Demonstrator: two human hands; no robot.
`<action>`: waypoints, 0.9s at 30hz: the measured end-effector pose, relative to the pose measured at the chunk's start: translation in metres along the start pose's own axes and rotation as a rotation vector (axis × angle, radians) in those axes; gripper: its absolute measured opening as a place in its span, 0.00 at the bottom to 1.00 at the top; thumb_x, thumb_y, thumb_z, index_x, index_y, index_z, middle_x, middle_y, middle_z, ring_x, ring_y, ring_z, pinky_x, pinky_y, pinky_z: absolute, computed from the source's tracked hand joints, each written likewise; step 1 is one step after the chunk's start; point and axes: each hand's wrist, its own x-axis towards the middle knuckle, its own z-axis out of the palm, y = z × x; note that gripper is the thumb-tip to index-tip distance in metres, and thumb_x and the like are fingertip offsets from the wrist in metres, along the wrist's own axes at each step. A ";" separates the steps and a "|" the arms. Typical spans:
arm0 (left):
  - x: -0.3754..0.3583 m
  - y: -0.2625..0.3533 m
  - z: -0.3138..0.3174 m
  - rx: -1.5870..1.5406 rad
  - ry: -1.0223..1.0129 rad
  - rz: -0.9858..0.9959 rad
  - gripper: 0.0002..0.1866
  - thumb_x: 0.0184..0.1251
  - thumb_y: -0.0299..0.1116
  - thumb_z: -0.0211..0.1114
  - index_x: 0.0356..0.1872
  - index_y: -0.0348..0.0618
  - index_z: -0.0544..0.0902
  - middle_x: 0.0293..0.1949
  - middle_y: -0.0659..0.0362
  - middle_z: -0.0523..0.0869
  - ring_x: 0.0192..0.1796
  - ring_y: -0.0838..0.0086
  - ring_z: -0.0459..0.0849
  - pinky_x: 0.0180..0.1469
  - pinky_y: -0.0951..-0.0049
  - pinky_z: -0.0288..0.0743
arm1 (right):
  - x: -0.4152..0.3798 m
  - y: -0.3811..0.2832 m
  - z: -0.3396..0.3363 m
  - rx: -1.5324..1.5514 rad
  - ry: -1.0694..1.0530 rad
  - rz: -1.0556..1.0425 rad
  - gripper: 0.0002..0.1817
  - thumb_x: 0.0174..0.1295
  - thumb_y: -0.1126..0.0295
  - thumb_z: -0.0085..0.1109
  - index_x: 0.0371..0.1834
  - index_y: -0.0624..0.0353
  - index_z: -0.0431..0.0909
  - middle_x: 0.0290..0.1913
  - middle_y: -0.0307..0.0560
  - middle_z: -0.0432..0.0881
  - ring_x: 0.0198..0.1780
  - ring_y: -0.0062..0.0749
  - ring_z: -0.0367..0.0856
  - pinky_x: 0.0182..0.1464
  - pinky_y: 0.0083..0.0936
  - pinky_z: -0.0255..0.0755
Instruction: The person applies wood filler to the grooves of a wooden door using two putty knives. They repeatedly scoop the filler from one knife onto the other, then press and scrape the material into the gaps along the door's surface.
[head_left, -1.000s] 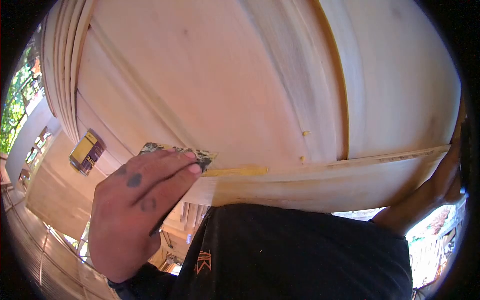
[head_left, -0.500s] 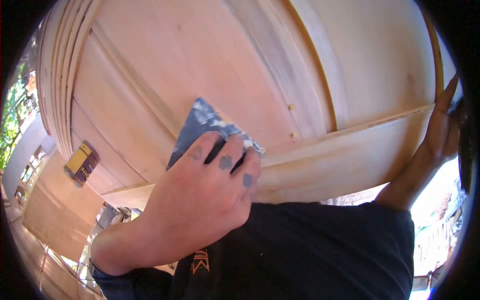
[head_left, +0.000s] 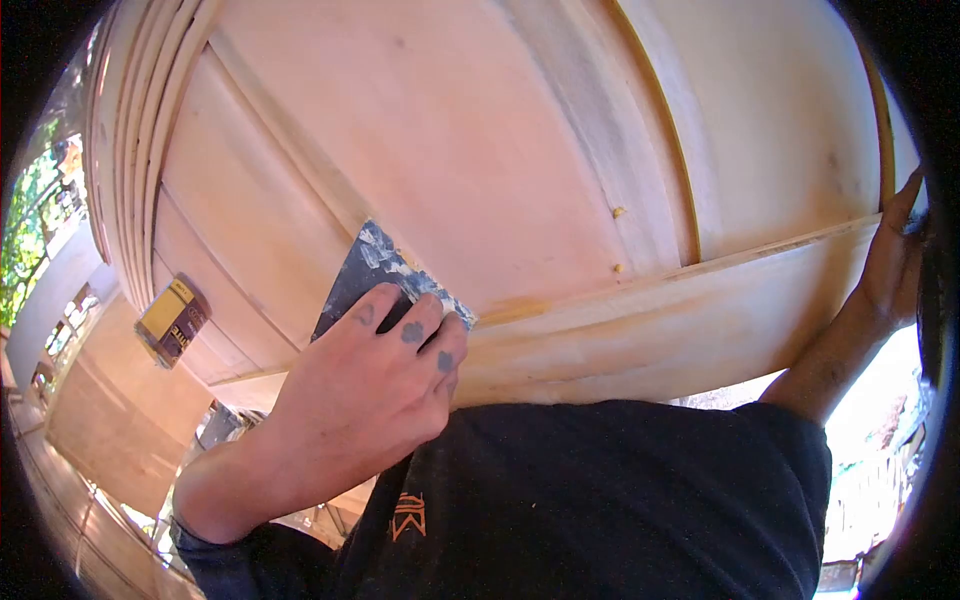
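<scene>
My left hand [head_left: 370, 390] grips a dark flat putty scraper [head_left: 345, 275], its fingers spread over the blade and its thumb hidden. White and yellowish filler is smeared along the scraper's upper right edge. The blade lies close over a large pinkish wooden panel [head_left: 430, 140], near the panel's lower frame rail [head_left: 640, 340]. A yellowish streak [head_left: 520, 308] shows on the wood just right of the blade. At the far right edge, my right hand [head_left: 893, 265] is raised beside the panel's end. Its fingers are mostly lost in the dark rim of the view.
A yellow and dark purple labelled container [head_left: 172, 320] sits at the left on the wood. Curved mouldings [head_left: 140, 130] run down the panel's left side. Two small yellow knobs of filler or pegs [head_left: 618, 212] stick out right of centre. Another wooden board [head_left: 125, 400] stands beyond at lower left.
My left hand has moved the scraper leftward along the lower part of the panel, uncovering a yellowish streak. The whole view has shifted slightly. My right hand stays at the right edge.
</scene>
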 end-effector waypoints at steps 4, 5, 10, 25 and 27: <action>-0.007 -0.005 0.001 0.006 -0.071 -0.020 0.14 0.53 0.31 0.56 0.40 0.38 0.81 0.47 0.57 0.78 0.54 0.64 0.73 0.57 0.60 0.65 | 0.011 0.009 0.008 -0.149 0.411 -0.180 0.22 0.64 0.69 0.49 0.61 0.61 0.63 0.63 0.53 0.66 0.61 0.38 0.68 0.62 0.36 0.68; -0.010 -0.007 0.000 0.013 -0.094 -0.028 0.14 0.53 0.30 0.56 0.40 0.38 0.81 0.47 0.57 0.79 0.54 0.64 0.73 0.57 0.60 0.66 | 0.008 0.007 0.002 -0.078 0.274 -0.130 0.21 0.65 0.69 0.47 0.61 0.62 0.63 0.63 0.53 0.66 0.61 0.38 0.68 0.62 0.35 0.67; -0.036 -0.016 -0.007 -0.302 0.646 -0.311 0.14 0.56 0.25 0.57 0.44 0.38 0.79 0.46 0.51 0.80 0.50 0.61 0.78 0.54 0.64 0.70 | -0.004 0.009 -0.001 0.090 -0.112 0.050 0.20 0.68 0.69 0.41 0.62 0.63 0.63 0.63 0.51 0.67 0.60 0.36 0.69 0.62 0.33 0.65; -0.003 0.068 0.051 -0.153 1.669 -0.354 0.17 0.58 0.21 0.57 0.51 0.34 0.73 0.50 0.47 0.74 0.54 0.57 0.72 0.55 0.59 0.70 | -0.190 0.060 0.161 0.537 -0.133 0.603 0.22 0.72 0.61 0.32 0.62 0.65 0.59 0.61 0.53 0.69 0.61 0.41 0.70 0.63 0.39 0.65; -0.010 0.070 0.061 0.194 1.728 -0.400 0.18 0.57 0.20 0.59 0.51 0.36 0.73 0.51 0.45 0.73 0.54 0.53 0.72 0.55 0.54 0.69 | -0.207 0.055 0.175 0.556 -0.146 0.635 0.22 0.72 0.61 0.32 0.62 0.66 0.59 0.61 0.53 0.69 0.61 0.41 0.70 0.64 0.39 0.64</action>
